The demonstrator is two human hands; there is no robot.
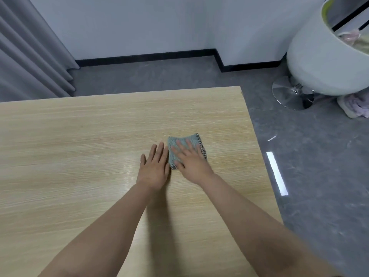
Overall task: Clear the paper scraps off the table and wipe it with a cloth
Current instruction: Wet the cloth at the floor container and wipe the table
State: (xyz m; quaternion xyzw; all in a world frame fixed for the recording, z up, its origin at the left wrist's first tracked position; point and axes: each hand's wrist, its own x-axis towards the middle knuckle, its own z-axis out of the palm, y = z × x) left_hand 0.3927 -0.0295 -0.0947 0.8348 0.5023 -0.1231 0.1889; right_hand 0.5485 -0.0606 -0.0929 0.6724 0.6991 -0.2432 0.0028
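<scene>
Two hands down on the table (79, 140), and we start at the fingers. Our right hand (190, 160) has its fingers (182, 145) straight and spread, lying flat on top of the cloth (175, 145), pressing it to the wood, nothing curled, no pinch. Our left hand (153, 168) sits just beside it, fingers straight and held together, palm down on the bare tabletop, its edge right up against the cloth's near-left corner; whether it actually touches the fabric we cannot tell.

Now the cloth: a small grey-green folded square with a dark woven trim along its right edge and near corner. It lies right of the table's middle, closer to the right edge than the left. It's close to square, so the long axis is slight, running from us toward the far side and tilted a little to the left. No label or writing can be read on it.

Out wider: both bare forearms reach in from the bottom. Beyond the table, grey floor (299, 166), a white chair (319, 62) on a chrome base at the right, grey curtain (30, 56) at the left, white wall (139, 25) behind.
</scene>
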